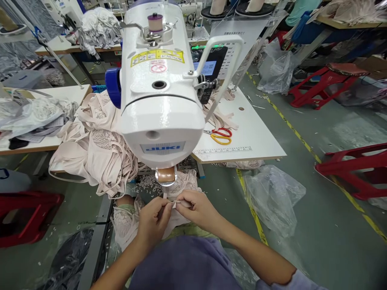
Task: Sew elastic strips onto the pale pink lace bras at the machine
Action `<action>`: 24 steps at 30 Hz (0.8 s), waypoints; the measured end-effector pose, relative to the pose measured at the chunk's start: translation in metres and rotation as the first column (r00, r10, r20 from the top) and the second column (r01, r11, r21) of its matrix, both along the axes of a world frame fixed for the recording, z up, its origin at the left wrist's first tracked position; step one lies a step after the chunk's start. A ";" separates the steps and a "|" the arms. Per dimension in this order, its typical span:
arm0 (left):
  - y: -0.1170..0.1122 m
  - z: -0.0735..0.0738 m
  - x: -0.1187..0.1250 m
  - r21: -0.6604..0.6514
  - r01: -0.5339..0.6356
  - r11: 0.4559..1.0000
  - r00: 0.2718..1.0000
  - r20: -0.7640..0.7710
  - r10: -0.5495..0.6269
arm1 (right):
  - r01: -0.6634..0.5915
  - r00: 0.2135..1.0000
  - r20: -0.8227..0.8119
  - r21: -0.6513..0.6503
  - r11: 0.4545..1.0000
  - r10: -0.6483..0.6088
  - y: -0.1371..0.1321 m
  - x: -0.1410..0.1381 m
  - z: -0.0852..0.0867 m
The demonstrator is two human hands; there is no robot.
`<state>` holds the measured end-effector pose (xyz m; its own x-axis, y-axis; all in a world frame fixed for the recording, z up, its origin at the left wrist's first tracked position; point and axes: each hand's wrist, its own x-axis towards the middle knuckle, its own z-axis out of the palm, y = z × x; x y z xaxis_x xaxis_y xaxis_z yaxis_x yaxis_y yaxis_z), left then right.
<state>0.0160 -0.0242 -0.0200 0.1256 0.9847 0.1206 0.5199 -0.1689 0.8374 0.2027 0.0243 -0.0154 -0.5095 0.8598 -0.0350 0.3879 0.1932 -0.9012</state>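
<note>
Just below the head of a white JUKI sewing machine (161,121), my two hands meet over my lap. Thumb and fingers of my left hand (153,219) pinch a narrow beige end of a lace bra (183,181). Close beside it on the right, my right hand (198,211) is closed on the same narrow piece. The bra's lace part lies beyond my fingers, under the machine head, and its lower fabric hangs between my wrists. What exactly sits between the fingertips is small and partly hidden.
Beige bras (102,153) are heaped left of the machine. Red and yellow-handled scissors (222,135) lie on the white tabletop (256,133) at right, near fabric strips. Red stools (356,171) and plastic bags (275,197) stand or lie on the floor.
</note>
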 end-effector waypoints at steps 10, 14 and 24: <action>0.006 0.005 -0.003 0.023 0.061 0.998 0.993 -0.103 -0.058 | -0.046 0.996 -0.087 -0.159 0.986 0.033 0.005 0.006 0.002; 0.011 0.006 -0.009 -0.024 0.108 0.994 0.992 -0.070 -0.110 | -0.013 0.971 -0.221 -0.441 0.897 -0.094 0.011 0.009 -0.010; 0.015 0.030 -0.023 -0.204 0.256 0.945 0.927 -0.224 -0.299 | -0.377 0.914 -0.095 0.165 0.911 0.395 0.014 0.008 0.005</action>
